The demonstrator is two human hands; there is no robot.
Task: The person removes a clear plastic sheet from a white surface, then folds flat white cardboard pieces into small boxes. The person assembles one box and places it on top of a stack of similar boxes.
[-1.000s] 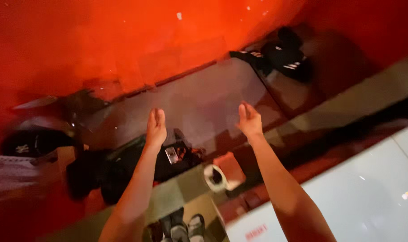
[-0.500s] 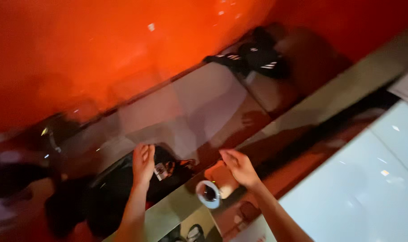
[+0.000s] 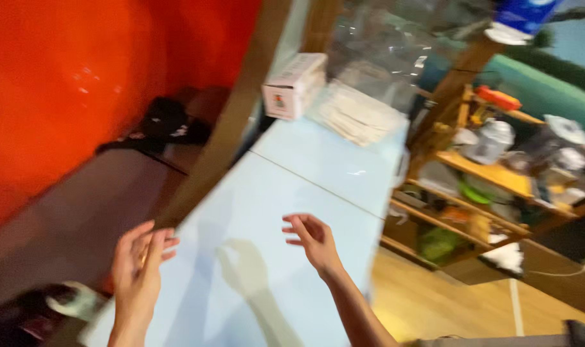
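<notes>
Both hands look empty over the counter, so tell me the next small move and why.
Probably lower the right hand onto the pale blue counter and steady the view. Both it and the left hand hover open, holding nothing. The white box and the paper stack lie far off, and the frame is blurred.

The person's bare left hand is raised at the lower left, its fingers held close together and pointing up and slightly right, holding nothing. The bare right hand reaches forward on an outstretched forearm, fingers loosely spread and curled leftward, also empty.
</notes>
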